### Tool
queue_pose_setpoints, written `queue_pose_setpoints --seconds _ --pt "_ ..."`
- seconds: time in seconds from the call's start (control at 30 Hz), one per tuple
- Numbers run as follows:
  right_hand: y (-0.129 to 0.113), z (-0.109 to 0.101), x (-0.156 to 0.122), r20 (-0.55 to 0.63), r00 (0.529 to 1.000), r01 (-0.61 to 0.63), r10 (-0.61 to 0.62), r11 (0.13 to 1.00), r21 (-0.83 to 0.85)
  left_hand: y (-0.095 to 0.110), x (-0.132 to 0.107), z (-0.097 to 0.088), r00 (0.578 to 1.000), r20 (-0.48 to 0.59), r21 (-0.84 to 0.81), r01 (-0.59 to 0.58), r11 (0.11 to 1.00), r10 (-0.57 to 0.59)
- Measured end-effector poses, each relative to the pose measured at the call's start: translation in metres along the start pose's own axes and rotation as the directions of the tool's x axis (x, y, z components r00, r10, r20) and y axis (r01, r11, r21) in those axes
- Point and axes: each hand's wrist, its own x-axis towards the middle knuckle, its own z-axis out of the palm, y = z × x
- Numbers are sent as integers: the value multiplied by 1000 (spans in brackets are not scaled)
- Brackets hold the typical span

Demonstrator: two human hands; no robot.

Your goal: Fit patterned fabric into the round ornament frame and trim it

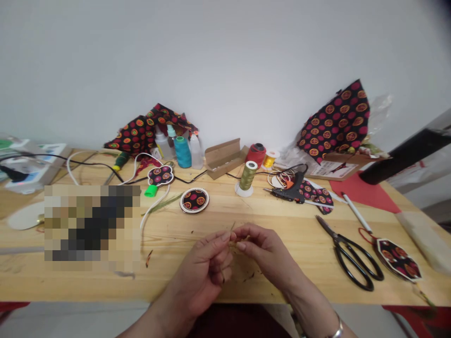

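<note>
Above the front part of the wooden table, both hands meet, fingertips close together. My left hand (206,263) is closed, thumb and forefinger pinching a thin olive-brown thread (233,226), whose short end sticks up; its other fingers are curled. My right hand (264,249) pinches at the same thread from the other side; the fingers partly hide it. Behind them stands a spool of olive-green thread (248,177). To its left lies a round white-rimmed piece with patterned fabric (194,201).
Black-handled scissors (348,251) lie at right, beside an octagonal fabric piece (399,259). A black glue gun (291,190), an open cardboard box (225,162) and a teal thread cone (182,152) stand farther back. A white cable (143,220) runs at left. One area there is pixelated.
</note>
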Motion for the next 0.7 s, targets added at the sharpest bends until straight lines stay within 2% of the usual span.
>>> queue_pose_setpoints --seconds 0.17,0.4,0.47,0.53,0.6,0.7 --pt "1 3 1 -87 995 -56 58 998 26 -1 0 1 1000 -17 -6 0 1000 0" --pt "-2 2 -1 -142 990 -25 20 999 -35 -2 1 -1 998 -56 40 -25 999 27" --pt "-4 1 -4 -160 985 44 -60 994 -105 -2 1 -1 995 -82 78 -46 996 53" --pt "-6 1 -7 -166 965 166 -205 960 -224 -2 1 0 991 -105 125 -65 990 79" --pt "-9 0 -9 -146 918 298 -369 885 -358 -3 0 2 987 -121 179 -82 980 105" --pt "-13 -1 -11 -94 845 417 -526 759 -500 -3 -2 5 980 -137 268 -102 958 143"
